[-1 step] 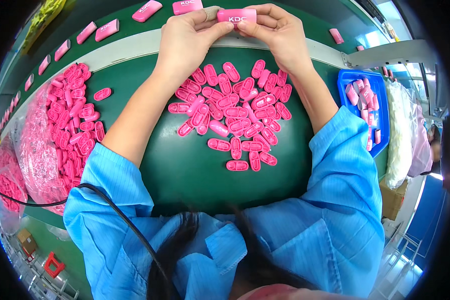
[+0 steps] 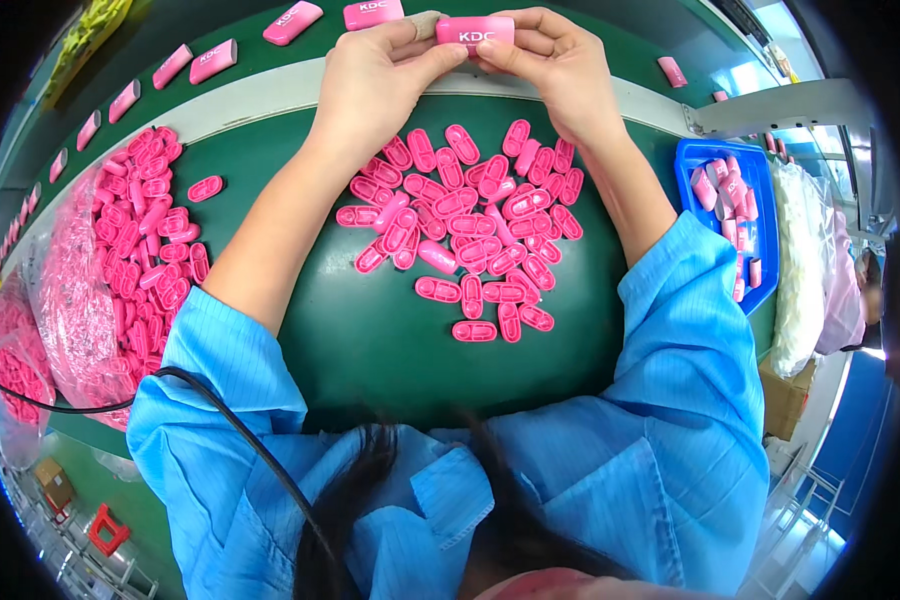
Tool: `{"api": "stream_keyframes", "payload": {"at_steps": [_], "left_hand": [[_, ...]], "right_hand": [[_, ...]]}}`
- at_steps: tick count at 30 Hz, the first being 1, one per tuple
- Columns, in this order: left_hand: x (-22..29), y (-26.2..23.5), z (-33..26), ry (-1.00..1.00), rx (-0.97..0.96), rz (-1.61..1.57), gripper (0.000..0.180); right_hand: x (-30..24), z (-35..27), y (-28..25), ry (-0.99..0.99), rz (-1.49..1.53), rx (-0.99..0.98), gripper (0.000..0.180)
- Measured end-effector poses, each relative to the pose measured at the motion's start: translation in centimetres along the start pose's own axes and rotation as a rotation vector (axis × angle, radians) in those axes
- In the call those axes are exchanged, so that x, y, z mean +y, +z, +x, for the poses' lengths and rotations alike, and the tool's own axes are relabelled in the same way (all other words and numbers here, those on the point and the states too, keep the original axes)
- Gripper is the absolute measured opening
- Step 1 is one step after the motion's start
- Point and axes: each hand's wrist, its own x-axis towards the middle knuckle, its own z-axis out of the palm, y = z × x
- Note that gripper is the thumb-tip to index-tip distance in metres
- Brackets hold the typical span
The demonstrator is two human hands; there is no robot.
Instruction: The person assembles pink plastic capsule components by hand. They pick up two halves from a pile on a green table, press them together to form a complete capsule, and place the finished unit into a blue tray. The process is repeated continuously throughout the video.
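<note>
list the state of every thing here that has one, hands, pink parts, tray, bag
left hand: gripping the pink oblong plastic case
right hand: gripping the same case
pink oblong plastic case: held level between both hands
pink plastic shell halves: loose pile on the green mat
blue plastic tray: partly filled
clear plastic bag: open, shells spilling out

Clear plastic bag at 9 o'clock on the tabletop, crumpled, open, full of small pink parts, some spilling out toward centre. Second clear bag of the same pink parts just past it at 8 o'clock, near the rim. White plastic bags at 3 o'clock, stacked upright just right of the blue tray. Brown cardboard box at 4 o'clock, below them. Small brown carton on the floor at 8 o'clock. No screens or signs visible.
</note>
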Motion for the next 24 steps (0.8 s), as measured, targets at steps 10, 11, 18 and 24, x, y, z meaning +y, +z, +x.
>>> {"api": "stream_keyframes", "payload": {"at_steps": [10,11,18,24], "left_hand": [[-0.8,0.6,0.1,-0.033,0.047,-0.166,0.036],[0.2,0.6,-0.6,0.015,0.064,-0.033,0.034],[1.1,0.9,-1.6,0.142,0.111,0.537,0.034],[0.4,-1.5,-0.4,0.516,0.318,0.634,0.029]], "right_hand": [[-0.6,0.3,-0.1,-0.013,0.024,-0.053,0.022],[-0.6,0.0,0.1,-0.023,-0.003,-0.041,0.022],[-0.9,-0.6,2.5,-0.233,-0.374,0.132,0.021],[-0.1,4.8,1.2,0.018,-0.407,-0.004,0.025]]}}
